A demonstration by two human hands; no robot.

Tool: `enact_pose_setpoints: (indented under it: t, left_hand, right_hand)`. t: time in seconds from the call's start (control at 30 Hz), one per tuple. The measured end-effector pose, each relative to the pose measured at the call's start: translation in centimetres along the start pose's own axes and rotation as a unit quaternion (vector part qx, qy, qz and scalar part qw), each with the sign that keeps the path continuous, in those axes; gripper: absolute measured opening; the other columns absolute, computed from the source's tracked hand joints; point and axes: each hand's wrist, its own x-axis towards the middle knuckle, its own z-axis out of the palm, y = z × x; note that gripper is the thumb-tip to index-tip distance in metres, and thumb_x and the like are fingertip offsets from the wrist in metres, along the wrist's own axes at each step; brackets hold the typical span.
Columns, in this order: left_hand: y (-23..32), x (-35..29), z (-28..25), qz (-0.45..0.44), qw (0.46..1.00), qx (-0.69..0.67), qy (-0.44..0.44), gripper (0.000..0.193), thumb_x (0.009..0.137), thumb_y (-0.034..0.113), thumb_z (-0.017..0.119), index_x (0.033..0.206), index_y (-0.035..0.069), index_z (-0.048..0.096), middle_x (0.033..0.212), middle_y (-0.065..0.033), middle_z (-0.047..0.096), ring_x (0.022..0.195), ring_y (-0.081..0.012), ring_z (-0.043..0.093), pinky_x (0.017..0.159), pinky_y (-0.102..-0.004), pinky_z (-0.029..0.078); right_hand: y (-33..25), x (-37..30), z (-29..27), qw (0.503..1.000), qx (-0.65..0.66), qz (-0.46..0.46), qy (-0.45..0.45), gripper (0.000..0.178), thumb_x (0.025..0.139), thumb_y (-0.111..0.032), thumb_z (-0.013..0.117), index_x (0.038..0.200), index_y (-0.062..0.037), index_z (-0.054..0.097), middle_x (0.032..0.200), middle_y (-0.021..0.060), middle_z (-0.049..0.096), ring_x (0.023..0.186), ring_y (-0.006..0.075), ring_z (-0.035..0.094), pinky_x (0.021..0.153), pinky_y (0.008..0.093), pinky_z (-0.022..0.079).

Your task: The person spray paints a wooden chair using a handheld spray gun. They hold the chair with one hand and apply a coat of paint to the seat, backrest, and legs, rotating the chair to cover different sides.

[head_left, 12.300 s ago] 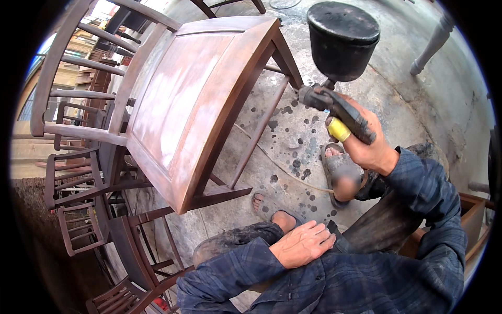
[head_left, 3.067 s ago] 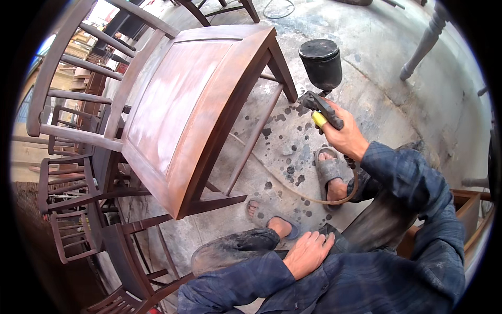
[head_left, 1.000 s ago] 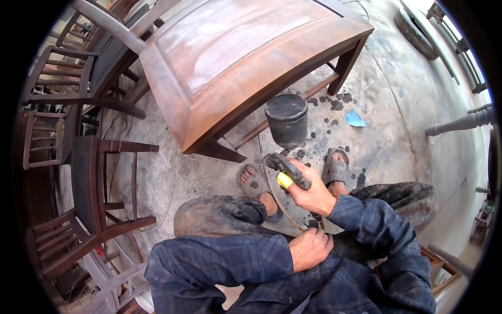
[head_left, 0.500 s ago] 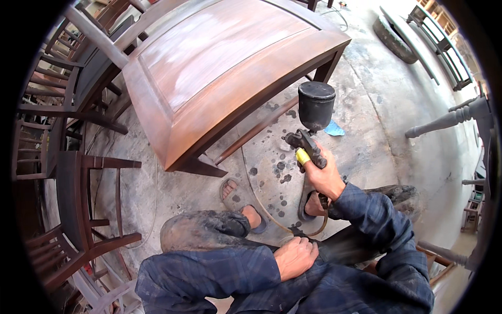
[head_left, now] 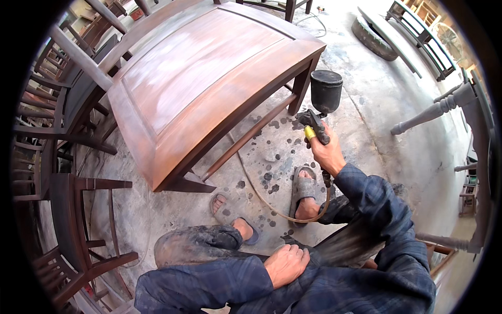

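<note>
My right hand [head_left: 329, 152] is wrapped round a black spray gun [head_left: 317, 125] with a round lidded cup [head_left: 326, 93] on top. Yellow wrapping [head_left: 309, 133] covers a digit of this hand. A thin hose [head_left: 300, 220] runs from the gun's handle and loops across the floor. Left of the gun stands a reddish-brown wooden chair [head_left: 209, 68], its seat panel streaked with pale patches; the gun is apart from it. My left hand [head_left: 286, 266] rests in my lap, fingers curled under and nothing showing in it; its palm is hidden.
Dark wooden chairs [head_left: 70, 220] crowd the left side. Grey turned legs [head_left: 426, 116] of another piece jut in at right. A round dark-rimmed stand [head_left: 374, 39] lies at far right. Dark spots mark the concrete floor [head_left: 361, 131] near my sandalled feet.
My view has shifted, so the chair sits farther left and lower. The right hand with the spray gun appears slightly higher and farther right. My right foot is now more visible; a blue scrap is gone from view.
</note>
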Motion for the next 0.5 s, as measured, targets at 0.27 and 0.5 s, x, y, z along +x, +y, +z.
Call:
enact_pose_setpoints:
  t: [0.27,0.5]
  left_hand:
    - [0.3,-0.3,0.1,-0.013,1.0,-0.005,-0.02,0.039,0.087,0.016,0.057,0.119,-0.005,0.064,0.088,-0.0078,0.066,0.087,-0.0203,0.063,0.077,-0.0306,0.049]
    - [0.3,-0.3,0.2,-0.012,1.0,0.013,0.0,0.04,0.087,0.017,0.058,0.118,-0.006,0.064,0.089,-0.0082,0.067,0.087,-0.0193,0.063,0.075,-0.0296,0.048]
  right_hand:
    - [-3.4,-5.9,2.9,0.989,0.063,0.069,-0.11,0.033,0.096,-0.014,0.064,0.126,-0.0021,0.063,0.075,-0.0001,0.06,0.068,0.0076,0.053,0.062,0.0268,0.045]
    - [-5.2,-10.4,5.9,0.968,0.114,0.071,-0.212,0.041,0.091,-0.005,0.062,0.131,0.0019,0.06,0.103,0.0116,0.068,0.089,0.0127,0.061,0.083,0.0285,0.05]
